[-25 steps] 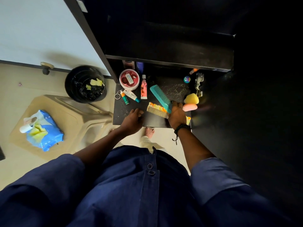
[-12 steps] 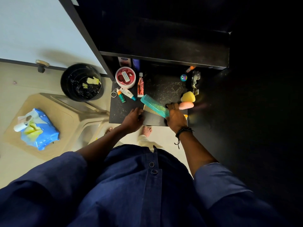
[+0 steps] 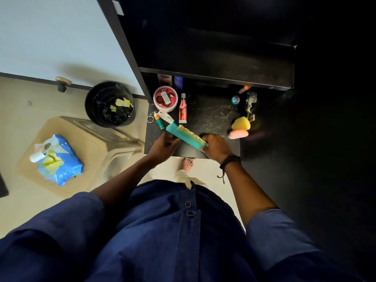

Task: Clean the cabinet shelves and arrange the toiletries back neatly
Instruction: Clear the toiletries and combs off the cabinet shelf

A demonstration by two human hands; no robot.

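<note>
Near the shelf [image 3: 205, 117] front edge, both hands hold the combs [image 3: 186, 136]: left hand [image 3: 163, 146] pinching one end, right hand [image 3: 216, 147] closed round the other; light, stiff plastic, probably best gripped by the spine

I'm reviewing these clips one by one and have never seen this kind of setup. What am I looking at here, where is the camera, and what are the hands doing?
There is no machine: a person wears a wide-angle camera on the head, looking down past a blue shirt at their own hands. Both work at a dark cabinet shelf. The left hand and right hand together hold a teal comb, with a yellow comb partly showing behind it. On the shelf lie a round red-lidded jar, a red tube, two small tubes, a yellow sponge and a pink sponge. On the floor to the left stand a black bin and a stool carrying a blue wipes pack.
</note>
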